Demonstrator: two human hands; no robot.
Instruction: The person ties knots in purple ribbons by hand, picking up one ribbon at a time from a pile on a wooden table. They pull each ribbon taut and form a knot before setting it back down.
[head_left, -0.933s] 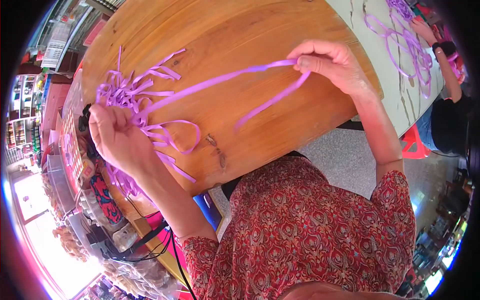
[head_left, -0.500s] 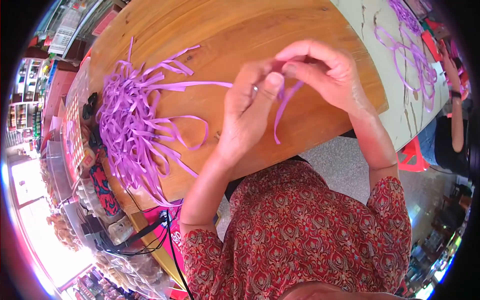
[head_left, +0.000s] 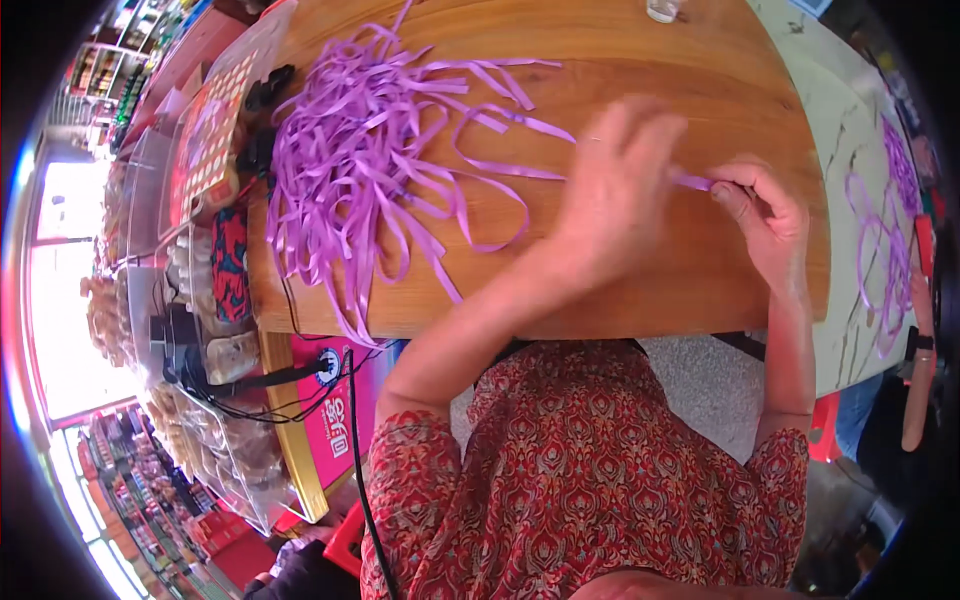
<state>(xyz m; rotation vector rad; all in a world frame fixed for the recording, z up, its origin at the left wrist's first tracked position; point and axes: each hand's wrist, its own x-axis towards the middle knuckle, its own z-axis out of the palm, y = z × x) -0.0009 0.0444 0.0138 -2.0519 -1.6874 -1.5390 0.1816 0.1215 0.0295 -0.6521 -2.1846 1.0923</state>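
My right hand (head_left: 765, 220) pinches a short length of purple ribbon (head_left: 692, 181) between thumb and forefinger, above the right part of the wooden table. Just left of it is my left hand (head_left: 615, 195), smeared by motion, so its fingers and grip are unclear. The ribbon runs behind or through that hand. Two strands reach its left side from a tangled pile of purple ribbons (head_left: 365, 150), which lies on the table's left part with loops and loose ends spread out.
The wooden table (head_left: 720, 110) adjoins a pale marbled surface (head_left: 845, 330) on the right, bearing more purple ribbon (head_left: 890, 250). A small glass (head_left: 662, 10) stands at the far edge. Black cables (head_left: 355, 440) and a patterned box (head_left: 215, 130) are at left. Another person's arm (head_left: 920, 370) shows far right.
My hands have moved apart, the right one rightward and down with the ribbon stretched between them. The view has shifted, so the ribbon pile appears higher and further right.
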